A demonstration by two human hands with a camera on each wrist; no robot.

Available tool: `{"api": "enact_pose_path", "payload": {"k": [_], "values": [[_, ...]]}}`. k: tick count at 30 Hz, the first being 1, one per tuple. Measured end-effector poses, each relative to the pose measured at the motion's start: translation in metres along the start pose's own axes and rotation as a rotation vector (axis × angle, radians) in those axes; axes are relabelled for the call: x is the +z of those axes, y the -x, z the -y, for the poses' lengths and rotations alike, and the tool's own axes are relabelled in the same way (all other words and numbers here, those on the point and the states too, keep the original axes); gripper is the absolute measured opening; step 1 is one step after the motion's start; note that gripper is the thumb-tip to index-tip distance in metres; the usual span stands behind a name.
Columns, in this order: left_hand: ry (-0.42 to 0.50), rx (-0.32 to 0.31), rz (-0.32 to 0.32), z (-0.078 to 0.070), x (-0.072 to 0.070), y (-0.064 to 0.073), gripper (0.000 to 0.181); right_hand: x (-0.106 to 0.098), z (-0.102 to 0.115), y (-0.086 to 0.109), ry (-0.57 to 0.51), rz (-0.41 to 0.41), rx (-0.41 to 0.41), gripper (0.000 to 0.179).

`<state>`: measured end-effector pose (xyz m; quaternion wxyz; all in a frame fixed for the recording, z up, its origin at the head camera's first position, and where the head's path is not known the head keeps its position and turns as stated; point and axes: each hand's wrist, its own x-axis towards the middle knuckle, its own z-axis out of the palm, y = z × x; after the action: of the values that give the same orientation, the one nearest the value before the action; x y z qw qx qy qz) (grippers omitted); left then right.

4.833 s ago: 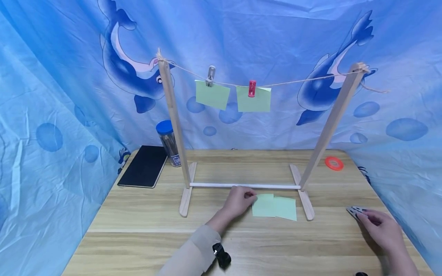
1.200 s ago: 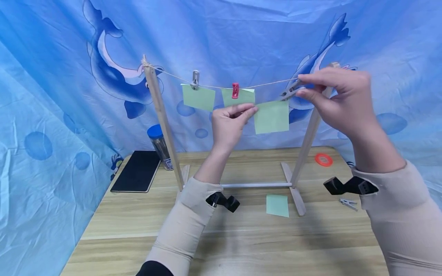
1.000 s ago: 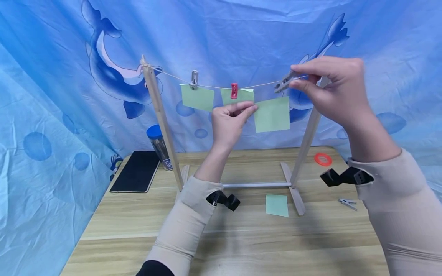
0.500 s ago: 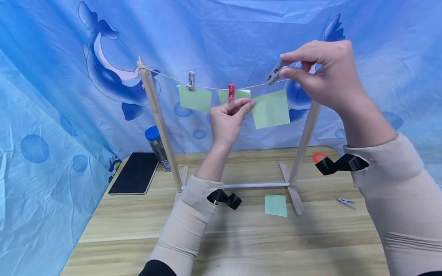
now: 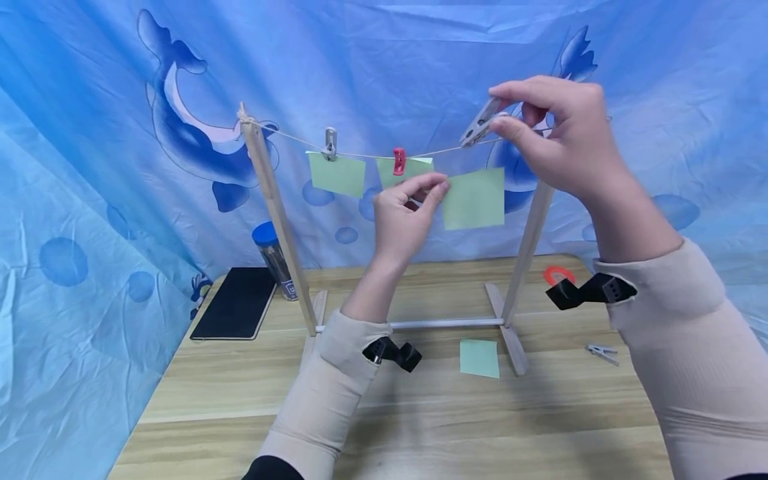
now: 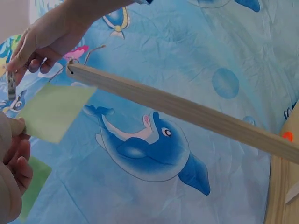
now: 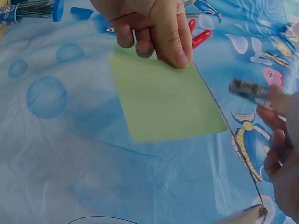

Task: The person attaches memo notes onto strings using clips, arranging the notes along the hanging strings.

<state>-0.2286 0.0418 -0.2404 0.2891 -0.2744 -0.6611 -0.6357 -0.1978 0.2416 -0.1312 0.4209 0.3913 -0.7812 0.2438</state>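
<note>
My left hand (image 5: 407,217) pinches a green paper square (image 5: 475,199) by its upper left corner, just below the string (image 5: 444,151). In the right wrist view the paper's edge runs right along the string. Above it, my right hand (image 5: 558,133) holds a grey clothespin (image 5: 479,125) between thumb and index finger, its tip pointing down and left near the string. To the left, two green papers hang from the string, one under a grey clothespin (image 5: 330,143), the other under a red clothespin (image 5: 399,161). My left hand partly covers the second one.
The string runs between two wooden posts (image 5: 270,213) joined by a white rod (image 5: 447,324). On the table lie a green paper (image 5: 479,358), a clothespin (image 5: 602,353), an orange ring (image 5: 558,275) and a black notebook (image 5: 235,303). A blue-lidded jar (image 5: 276,260) stands behind the left post.
Both hands have risen from the table, the left with a paper, the right with a clothespin. In the last second the right hand has moved left and up toward the string.
</note>
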Motion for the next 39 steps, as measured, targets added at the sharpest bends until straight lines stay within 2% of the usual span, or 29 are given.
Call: {"api": "enact_pose_path", "payload": {"k": [3,6,9,12,20,25,29,33,36,39], "values": [[0.025,-0.006,0.034,-0.002,0.001,0.002,0.013,-0.005,0.003,0.006,-0.117,0.061,0.024,0.027],[0.055,0.017,0.031,-0.003,0.002,0.002,0.012,-0.01,0.004,0.013,-0.2,0.197,0.027,0.03],[0.086,0.041,0.022,-0.004,0.002,0.002,0.012,-0.012,0.003,0.017,-0.197,0.337,0.023,0.033],[0.115,0.053,0.014,-0.004,0.001,0.001,0.013,-0.012,0.003,0.019,-0.19,0.388,0.056,0.033],[0.218,0.009,-0.015,-0.004,0.004,0.003,0.018,-0.007,0.005,0.022,-0.267,0.329,0.159,0.031],[0.209,-0.026,-0.032,-0.001,0.01,0.007,0.018,-0.006,0.004,0.026,-0.25,0.262,0.211,0.033],[0.193,-0.037,-0.081,0.0,0.014,0.008,0.019,-0.005,0.002,0.026,-0.285,0.235,0.201,0.033],[0.174,-0.028,-0.142,0.003,0.016,0.006,0.018,-0.004,0.0,0.021,-0.309,0.155,0.181,0.029],[0.147,-0.003,-0.185,0.006,0.017,0.005,0.017,-0.005,0.0,0.016,-0.265,0.109,0.181,0.028],[0.121,0.016,-0.216,0.01,0.017,0.005,0.018,-0.006,0.002,0.01,-0.166,0.103,0.173,0.031]]}}
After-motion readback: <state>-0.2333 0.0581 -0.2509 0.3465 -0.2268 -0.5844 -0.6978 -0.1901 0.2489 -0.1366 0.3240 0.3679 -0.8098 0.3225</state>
